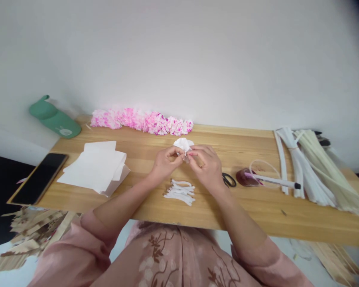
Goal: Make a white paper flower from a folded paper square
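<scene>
A crumpled white paper flower (183,143) is held just above the middle of the table. My left hand (167,160) pinches its gathered base from the left. From the right, the fingertips of my right hand (207,163) close on the same base. Whether a stem runs inside the pinch is hidden by my fingers. Below my hands lies a small pile of short white fuzzy stems (181,192). Black-handled scissors (229,180) rest beside my right wrist, partly covered by it.
Pink and white paper flowers (143,120) line the wall. At left are white paper sheets (95,167), a phone (40,179) and a green bottle (55,118). At right, a cup of dark liquid (247,177) has a pen (272,180) across it, near bundled white stems (305,171).
</scene>
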A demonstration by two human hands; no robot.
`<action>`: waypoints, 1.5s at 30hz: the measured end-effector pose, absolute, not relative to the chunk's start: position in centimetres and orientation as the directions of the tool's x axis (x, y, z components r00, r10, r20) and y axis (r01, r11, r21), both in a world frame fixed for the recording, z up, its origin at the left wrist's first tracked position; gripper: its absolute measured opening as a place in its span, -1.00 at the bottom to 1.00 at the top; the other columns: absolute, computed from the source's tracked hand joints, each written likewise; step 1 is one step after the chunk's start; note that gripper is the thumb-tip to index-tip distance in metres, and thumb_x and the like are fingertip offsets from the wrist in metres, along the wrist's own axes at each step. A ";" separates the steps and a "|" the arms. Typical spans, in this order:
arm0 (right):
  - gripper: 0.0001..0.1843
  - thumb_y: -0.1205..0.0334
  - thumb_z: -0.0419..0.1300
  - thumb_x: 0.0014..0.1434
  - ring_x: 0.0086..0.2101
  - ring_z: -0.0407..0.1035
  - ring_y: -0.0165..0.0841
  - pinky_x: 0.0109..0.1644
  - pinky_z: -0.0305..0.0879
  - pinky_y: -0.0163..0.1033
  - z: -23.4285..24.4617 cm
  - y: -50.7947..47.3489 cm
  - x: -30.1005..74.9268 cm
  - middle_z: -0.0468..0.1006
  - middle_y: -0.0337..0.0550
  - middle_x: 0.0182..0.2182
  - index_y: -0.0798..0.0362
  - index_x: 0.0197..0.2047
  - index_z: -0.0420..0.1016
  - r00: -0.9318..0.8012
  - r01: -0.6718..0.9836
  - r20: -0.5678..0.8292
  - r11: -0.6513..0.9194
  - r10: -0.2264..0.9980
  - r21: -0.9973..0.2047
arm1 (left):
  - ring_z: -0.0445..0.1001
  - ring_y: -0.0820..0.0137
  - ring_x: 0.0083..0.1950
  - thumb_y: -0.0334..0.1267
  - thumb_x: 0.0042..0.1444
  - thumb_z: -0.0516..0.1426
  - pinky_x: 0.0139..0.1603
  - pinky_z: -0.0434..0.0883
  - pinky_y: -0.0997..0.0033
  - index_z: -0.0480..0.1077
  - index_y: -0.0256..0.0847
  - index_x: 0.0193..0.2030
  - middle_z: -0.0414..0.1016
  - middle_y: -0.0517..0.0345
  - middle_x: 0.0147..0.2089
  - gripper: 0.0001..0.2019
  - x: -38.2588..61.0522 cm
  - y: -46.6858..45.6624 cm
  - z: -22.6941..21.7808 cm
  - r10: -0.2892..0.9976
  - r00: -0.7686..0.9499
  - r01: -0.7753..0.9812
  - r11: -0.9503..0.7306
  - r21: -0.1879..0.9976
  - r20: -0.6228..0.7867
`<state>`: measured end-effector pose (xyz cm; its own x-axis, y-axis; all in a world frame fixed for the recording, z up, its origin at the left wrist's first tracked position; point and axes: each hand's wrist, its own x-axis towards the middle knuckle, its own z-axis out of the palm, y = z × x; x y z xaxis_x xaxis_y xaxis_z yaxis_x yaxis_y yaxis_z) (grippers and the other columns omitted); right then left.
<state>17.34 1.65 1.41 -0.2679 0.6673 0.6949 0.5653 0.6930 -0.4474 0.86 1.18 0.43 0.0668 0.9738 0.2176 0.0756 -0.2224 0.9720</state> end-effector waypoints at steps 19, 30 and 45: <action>-0.91 0.38 0.19 0.21 -0.20 0.46 -0.24 -0.10 0.41 -0.09 1.5 1.5 17.2 0.62 -0.10 -0.24 0.01 -0.28 0.48 -0.301 0.588 0.718 0.715 0.628 -0.378 | 0.49 0.47 -0.32 -0.36 0.10 0.15 -0.22 0.38 0.52 0.40 -0.22 -0.40 0.54 0.22 -0.39 -0.94 0.8 0.9 1.1 0.968 0.079 0.201 -0.248 0.948 0.236; -0.92 0.36 0.20 0.22 -0.20 0.46 -0.25 -0.11 0.40 -0.09 1.6 1.5 17.3 0.62 -0.10 -0.24 0.00 -0.28 0.49 -0.265 0.568 0.706 0.698 0.657 -0.436 | 0.46 0.49 -0.32 -0.30 0.10 0.17 -0.24 0.34 0.54 0.41 -0.24 -0.38 0.50 0.21 -0.38 -0.93 0.7 1.2 0.4 0.980 0.066 0.081 -0.192 0.978 0.187; -0.90 0.33 0.18 0.23 -0.19 0.46 -0.24 -0.09 0.40 -0.08 1.4 1.5 17.2 0.61 -0.12 -0.24 -0.02 -0.28 0.51 -0.303 0.586 0.697 0.704 0.650 -0.401 | 0.49 0.44 -0.31 -0.34 0.07 0.14 -0.23 0.37 0.48 0.43 -0.21 -0.39 0.56 0.20 -0.37 -0.95 1.0 0.8 1.1 0.956 0.034 0.334 -0.284 0.899 0.290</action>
<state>17.25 1.52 1.43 -0.3035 0.6495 0.6972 0.5859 0.7042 -0.4010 0.97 0.76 1.07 0.0340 0.9564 0.2901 0.3335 -0.2845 0.8988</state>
